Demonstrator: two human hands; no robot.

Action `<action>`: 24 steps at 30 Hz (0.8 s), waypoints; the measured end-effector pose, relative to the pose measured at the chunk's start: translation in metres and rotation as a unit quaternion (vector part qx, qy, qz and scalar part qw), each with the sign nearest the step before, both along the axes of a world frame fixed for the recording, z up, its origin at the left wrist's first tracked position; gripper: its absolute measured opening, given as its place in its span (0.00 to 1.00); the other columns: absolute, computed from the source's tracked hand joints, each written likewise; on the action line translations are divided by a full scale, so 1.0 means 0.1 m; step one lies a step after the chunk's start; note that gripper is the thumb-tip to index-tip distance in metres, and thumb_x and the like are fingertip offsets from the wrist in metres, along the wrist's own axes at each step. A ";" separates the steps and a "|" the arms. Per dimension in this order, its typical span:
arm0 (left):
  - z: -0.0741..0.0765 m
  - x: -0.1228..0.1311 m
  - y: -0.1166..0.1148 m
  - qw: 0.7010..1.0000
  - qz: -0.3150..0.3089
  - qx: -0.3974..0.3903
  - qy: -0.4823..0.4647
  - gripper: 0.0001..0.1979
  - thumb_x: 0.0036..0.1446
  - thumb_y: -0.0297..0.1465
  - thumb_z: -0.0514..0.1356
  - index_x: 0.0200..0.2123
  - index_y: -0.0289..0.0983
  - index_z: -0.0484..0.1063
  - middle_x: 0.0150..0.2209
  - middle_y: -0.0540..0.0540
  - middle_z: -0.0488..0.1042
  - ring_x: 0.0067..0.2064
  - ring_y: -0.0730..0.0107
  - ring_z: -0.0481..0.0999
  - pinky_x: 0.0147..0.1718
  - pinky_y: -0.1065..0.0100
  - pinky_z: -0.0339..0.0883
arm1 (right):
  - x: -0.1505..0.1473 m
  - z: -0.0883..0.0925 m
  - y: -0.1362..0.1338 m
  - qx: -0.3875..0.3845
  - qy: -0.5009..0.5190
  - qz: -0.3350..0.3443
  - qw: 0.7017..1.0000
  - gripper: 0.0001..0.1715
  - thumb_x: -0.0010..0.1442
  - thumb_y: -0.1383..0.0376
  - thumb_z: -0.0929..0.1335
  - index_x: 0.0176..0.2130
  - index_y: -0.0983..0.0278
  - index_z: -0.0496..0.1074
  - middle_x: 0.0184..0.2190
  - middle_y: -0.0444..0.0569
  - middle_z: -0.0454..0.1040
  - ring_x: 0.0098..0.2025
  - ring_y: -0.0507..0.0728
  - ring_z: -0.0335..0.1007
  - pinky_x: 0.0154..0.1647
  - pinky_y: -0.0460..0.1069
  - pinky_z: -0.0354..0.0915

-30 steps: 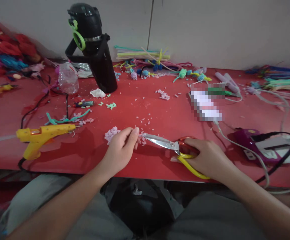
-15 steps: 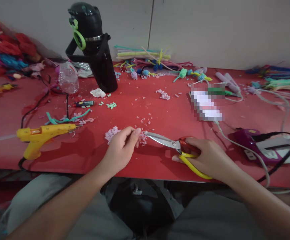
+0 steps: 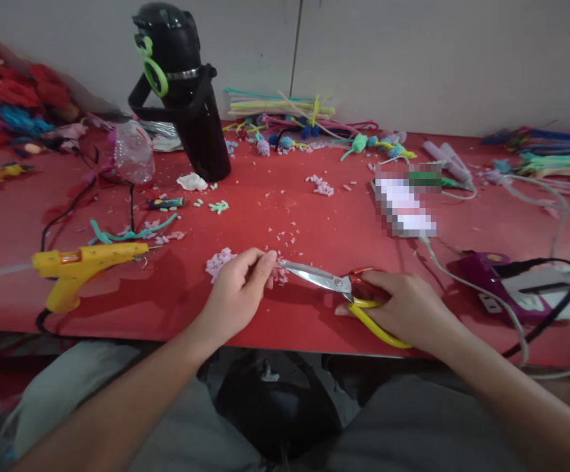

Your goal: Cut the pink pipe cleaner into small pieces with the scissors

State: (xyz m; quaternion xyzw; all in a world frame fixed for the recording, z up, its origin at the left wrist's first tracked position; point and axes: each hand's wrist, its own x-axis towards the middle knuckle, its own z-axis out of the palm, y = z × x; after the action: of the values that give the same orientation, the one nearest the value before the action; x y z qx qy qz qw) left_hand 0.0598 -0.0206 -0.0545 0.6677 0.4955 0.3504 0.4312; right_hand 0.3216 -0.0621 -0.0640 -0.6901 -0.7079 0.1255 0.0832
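Observation:
My right hand [image 3: 403, 305] grips scissors [image 3: 320, 278] with one red and one yellow handle. Their blades look nearly closed, and the tips point left, almost at the fingertips of my left hand [image 3: 240, 285]. That left hand is pinched, thumb against forefinger, over the red table; what lies between the fingers is too small and hidden to make out. Small pink clippings [image 3: 281, 275] lie under the blade tips. Partly behind my left hand is a pile of short lilac fuzzy pieces [image 3: 220, 262].
A yellow glue gun [image 3: 88, 255] lies left, a purple device [image 3: 504, 288] with cables right. Behind stand a black flask [image 3: 196, 124] and a clear plastic bottle [image 3: 134, 154]. Pipe cleaners [image 3: 280, 107] line the wall. A blurred-out phone-like thing [image 3: 405, 206] lies right of centre.
The scissors and my right hand have shifted slightly left, bringing the blade tips closer to my left fingertips. My left hand stays nearly still.

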 end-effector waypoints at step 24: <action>-0.04 0.01 -0.01 0.999 0.007 -0.022 -0.024 0.23 0.70 0.42 0.49 0.23 0.38 0.56 0.21 0.53 0.59 0.22 0.78 0.58 0.20 0.73 0.55 | -0.01 0.03 -0.02 0.016 0.005 0.020 1.000 0.36 0.48 0.32 0.67 0.22 0.59 0.53 0.16 0.40 0.58 0.18 0.50 0.46 0.21 0.46 0.47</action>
State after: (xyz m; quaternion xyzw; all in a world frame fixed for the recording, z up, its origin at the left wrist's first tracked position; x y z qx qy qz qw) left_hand 0.0607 -0.0215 -0.0586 0.6459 0.4977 0.3580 0.4550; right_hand 0.3208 -0.0643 -0.0612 -0.6739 -0.7228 0.1192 0.0960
